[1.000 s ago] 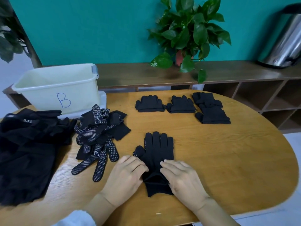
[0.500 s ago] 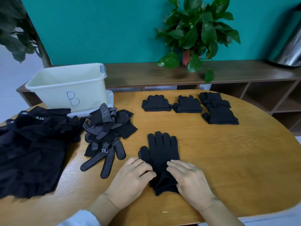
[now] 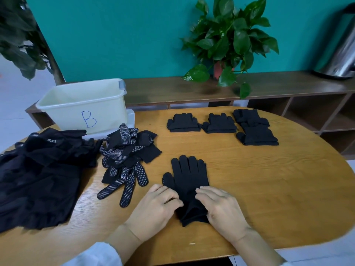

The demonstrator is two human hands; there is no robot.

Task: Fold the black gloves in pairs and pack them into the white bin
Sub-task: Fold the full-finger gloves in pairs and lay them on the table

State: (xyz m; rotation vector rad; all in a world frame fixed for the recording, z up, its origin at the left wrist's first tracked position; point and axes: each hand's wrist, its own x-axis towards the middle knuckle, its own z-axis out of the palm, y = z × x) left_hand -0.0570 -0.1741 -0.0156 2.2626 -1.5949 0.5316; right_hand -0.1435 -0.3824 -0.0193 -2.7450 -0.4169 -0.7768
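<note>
Pinching the cuff of stacked gloves at the counter's near edge, both hands are starting a fold; four folded pairs are waiting at the far edge, a loose pile and the white bin at the left.

Both forearms reach forward from the near edge, converging toward the middle. The left hand lies palm down, knuckles up, its fingers curled inward with the tips tucked under. The right hand mirrors it, palm down, fingers bent toward the left hand. A white sleeve covers the left forearm.
</note>
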